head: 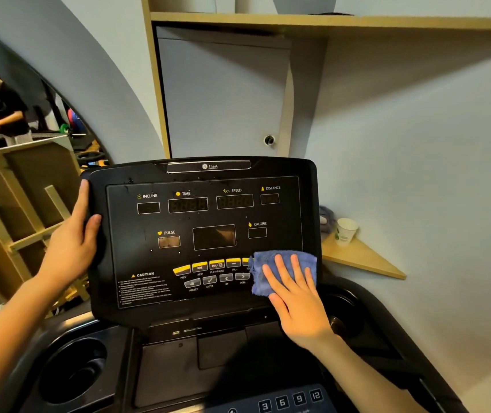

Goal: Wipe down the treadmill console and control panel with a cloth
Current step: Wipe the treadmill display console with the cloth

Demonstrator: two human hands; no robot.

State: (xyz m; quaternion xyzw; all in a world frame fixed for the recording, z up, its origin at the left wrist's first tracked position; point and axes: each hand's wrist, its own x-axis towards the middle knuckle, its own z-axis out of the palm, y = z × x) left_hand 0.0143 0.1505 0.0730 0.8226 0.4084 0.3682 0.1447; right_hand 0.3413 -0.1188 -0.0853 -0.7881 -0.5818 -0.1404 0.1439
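a: right hand spread flat, fingers straight, pressing the blue cloth onto the lower right corner of the treadmill console. covering the right end of the yellow button row already.

b: risky spot. pressing hard there could trigger a button, if powered. looks dark across the time display and speed display, so probably off, but hard to be sure.

a: left hand wrapped round the left edge of the console, thumb on the front face, bracing it. good for stopping wobble under the wiping pressure.

b: could leave fresh fingermarks on the glossy edge though. worth wiping there last.

a: small specks visible on the upper panel near the incline display. droplets or dust, cannot tell which. if liquid, dragging it toward the display seams or down to the usb port under the console would be bad.

b: also easy to miss the top strip by the logo, with the cloth so low.

a: paper cup on the corner shelf just right of the console. wide sweep past the edge might knock it.

b: well apart enough, probably. shorter strokes anyway.
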